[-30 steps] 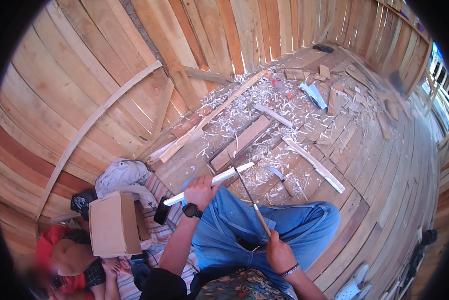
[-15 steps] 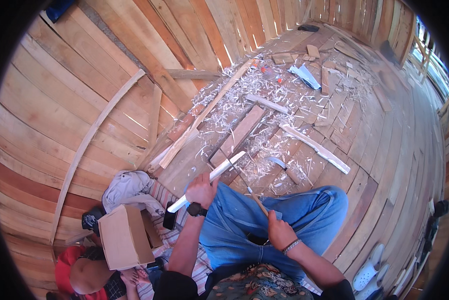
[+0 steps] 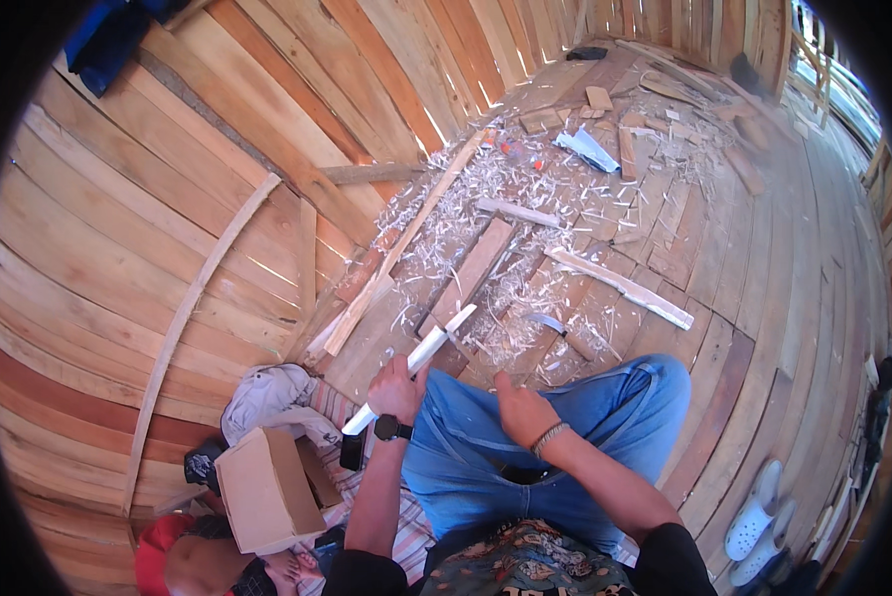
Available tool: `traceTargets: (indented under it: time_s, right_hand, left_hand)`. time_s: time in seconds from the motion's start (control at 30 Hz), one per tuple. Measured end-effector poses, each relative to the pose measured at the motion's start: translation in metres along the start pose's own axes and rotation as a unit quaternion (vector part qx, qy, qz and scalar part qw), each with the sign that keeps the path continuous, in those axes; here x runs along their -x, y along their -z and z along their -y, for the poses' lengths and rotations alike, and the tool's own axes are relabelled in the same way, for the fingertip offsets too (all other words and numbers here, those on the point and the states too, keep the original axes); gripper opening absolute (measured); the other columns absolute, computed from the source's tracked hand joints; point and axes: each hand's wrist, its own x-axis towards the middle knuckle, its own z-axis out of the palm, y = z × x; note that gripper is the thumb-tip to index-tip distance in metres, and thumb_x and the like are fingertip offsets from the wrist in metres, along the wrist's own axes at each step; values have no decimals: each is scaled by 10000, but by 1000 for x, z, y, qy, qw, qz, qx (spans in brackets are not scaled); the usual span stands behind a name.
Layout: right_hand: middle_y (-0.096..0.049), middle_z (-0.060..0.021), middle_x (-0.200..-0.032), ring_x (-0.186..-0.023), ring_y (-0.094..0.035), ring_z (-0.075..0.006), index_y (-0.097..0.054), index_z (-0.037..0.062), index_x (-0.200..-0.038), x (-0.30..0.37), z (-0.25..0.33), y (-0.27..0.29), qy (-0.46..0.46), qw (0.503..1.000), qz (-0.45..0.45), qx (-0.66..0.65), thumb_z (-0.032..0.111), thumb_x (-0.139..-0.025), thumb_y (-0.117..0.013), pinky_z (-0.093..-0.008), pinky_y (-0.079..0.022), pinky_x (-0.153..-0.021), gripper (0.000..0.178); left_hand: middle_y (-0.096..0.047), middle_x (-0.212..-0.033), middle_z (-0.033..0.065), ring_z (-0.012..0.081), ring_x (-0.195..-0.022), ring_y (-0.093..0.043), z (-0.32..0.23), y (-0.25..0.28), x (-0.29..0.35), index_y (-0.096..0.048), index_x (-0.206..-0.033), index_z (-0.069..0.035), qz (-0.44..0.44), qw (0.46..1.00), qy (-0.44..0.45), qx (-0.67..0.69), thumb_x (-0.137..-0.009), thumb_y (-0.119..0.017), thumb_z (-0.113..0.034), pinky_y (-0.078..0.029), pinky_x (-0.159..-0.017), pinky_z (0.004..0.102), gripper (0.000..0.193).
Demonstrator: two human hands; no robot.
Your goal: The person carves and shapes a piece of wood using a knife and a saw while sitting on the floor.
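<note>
My left hand (image 3: 396,389), with a dark watch at its wrist, grips a pale whittled wooden stick (image 3: 428,348). The stick slants up and right over my left thigh, toward the boards on the floor. My right hand (image 3: 525,409) is closed above my lap, just right of the stick. In it is a knife, seen plainly in the earlier view; its handle is now mostly covered by my fingers and its blade is hard to make out. Beyond my knees lies a curved-blade tool (image 3: 573,343) with a wooden handle among shavings.
A brown plank (image 3: 471,273), a pale squared stick (image 3: 625,286) and many curled shavings lie ahead. At left are a cardboard box (image 3: 267,492), a black phone (image 3: 353,451), a grey cloth (image 3: 267,397) and another person (image 3: 203,566). Pale clogs (image 3: 754,526) stand at right.
My right hand has moved up and left toward the stick, and the knife's handle no longer shows clearly. My left hand keeps its hold, with the stick shifted slightly. The whole view has turned a little.
</note>
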Motion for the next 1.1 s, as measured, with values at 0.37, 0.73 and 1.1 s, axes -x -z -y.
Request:
traceTargets:
  time_s: [0.37,0.73,1.1]
  right_hand:
    - [-636,-293,-760,-743,-632,-485,-382,-8,-1188,-7,-10,-20,29,995,-54,-79,79,-894,-457,-571,-505,-688,315]
    - [-620,-325,-786,-768,-613,-503,-389,9,-1159,-10,-2,4,6,998,-12,-63,109,-925,-451,-579,-490,-699,261]
    - [-652,-267,-807,-725,-638,-467,-405,59,-1108,16,11,-22,-61,997,-56,-7,243,-960,-481,-567,-507,-659,248]
  left_hand:
    - [-598,-706,77,254,-647,-622,-2,2,2,-568,-824,-82,-4,1000,-25,6,-797,-714,-398,-493,-567,381,349]
    - [-626,-753,88,268,-674,-634,-3,7,-1,-584,-848,-77,43,999,16,-3,-800,-710,-399,-504,-591,392,350]
    - [-593,-703,66,261,-643,-617,2,1,3,-568,-778,-92,18,999,-40,26,-799,-709,-405,-488,-572,380,344]
